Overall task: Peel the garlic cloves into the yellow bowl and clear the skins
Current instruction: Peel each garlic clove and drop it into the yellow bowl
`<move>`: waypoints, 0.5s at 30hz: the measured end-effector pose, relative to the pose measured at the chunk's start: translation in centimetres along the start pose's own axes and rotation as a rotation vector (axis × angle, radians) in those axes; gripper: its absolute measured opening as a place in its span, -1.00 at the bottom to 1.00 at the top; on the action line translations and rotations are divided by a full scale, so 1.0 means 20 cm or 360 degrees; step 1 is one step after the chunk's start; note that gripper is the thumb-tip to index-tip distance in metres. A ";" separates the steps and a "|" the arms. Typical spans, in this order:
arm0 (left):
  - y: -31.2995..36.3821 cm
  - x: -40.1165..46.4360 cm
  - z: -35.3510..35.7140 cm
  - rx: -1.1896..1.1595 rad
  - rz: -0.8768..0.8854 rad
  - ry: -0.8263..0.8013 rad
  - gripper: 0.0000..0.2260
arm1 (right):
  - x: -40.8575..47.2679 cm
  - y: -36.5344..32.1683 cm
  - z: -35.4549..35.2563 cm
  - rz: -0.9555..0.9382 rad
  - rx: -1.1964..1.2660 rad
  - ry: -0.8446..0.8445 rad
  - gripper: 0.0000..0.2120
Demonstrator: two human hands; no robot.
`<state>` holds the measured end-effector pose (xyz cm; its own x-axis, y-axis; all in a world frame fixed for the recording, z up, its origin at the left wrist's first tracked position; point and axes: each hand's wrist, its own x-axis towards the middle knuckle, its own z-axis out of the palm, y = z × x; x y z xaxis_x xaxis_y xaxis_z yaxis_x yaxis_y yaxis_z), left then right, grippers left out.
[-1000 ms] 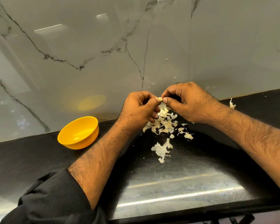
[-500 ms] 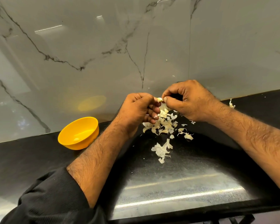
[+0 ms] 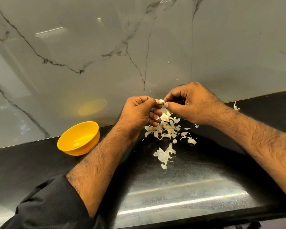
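Single head-worn view only, so nothing shared with a second camera. Looks forward and down from above the near edge of the black worktop (image 3: 40, 164), facing a grey marbled wall panel (image 3: 139, 47) that fills the upper half. Wide-angle, with the worktop's back edge tilting up toward the right. Close in: both forearms reach up from the bottom corners, left hand (image 3: 137, 113) and right hand (image 3: 191, 103) meeting just above centre. Yellow bowl (image 3: 79, 138) sits left of centre against the wall. Dark sleeve (image 3: 48, 204) fills the bottom left corner.
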<state>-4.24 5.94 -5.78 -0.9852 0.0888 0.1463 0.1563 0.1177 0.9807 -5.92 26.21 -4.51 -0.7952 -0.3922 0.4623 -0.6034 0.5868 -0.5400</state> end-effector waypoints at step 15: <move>-0.01 0.00 -0.01 0.0054 0.0165 0.0036 -0.81 | 0.00 0.03 -0.01 -0.0009 0.0159 0.0075 -0.92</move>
<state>-4.30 5.73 -6.02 -0.9650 0.0800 0.2498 0.2591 0.1423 0.9553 -6.31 26.60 -4.69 -0.7896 -0.3603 0.4967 -0.6126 0.5103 -0.6037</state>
